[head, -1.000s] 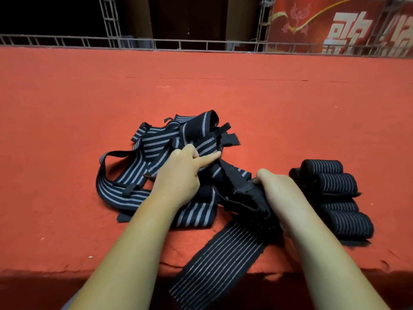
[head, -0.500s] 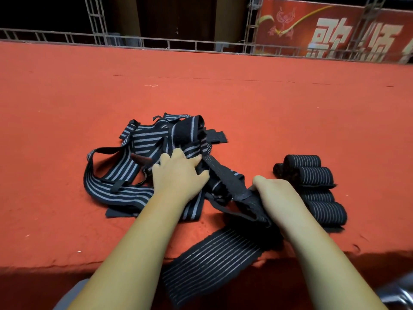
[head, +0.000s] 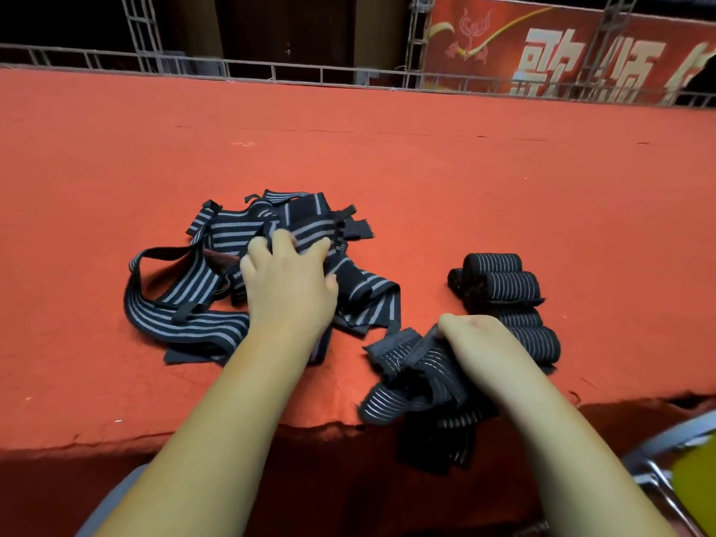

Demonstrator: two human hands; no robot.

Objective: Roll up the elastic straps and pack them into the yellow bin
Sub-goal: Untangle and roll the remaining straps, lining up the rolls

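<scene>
Head camera view: a red banner (head: 542,52) with large pale Chinese characters, cut off by the frame, hung beyond the metal railing (head: 271,69) at the far edge of the red carpeted surface (head: 387,168). Near the front edge, left of centre, lay a tangled pile of loose straps (head: 186,281), black with broad grey stripes. Toward the right edge sat a stack of rolled straps (head: 507,288), black with fine pale lines. The person's left hand (head: 290,284) reached palm down, fingers bent into the pile and clutching it. The right hand (head: 484,346), curled knuckles up, gripped a bunched fine-striped strap (head: 410,374) that spilled over the front edge. A sliver of the yellow bin (head: 697,482) showed below the front right corner.
</scene>
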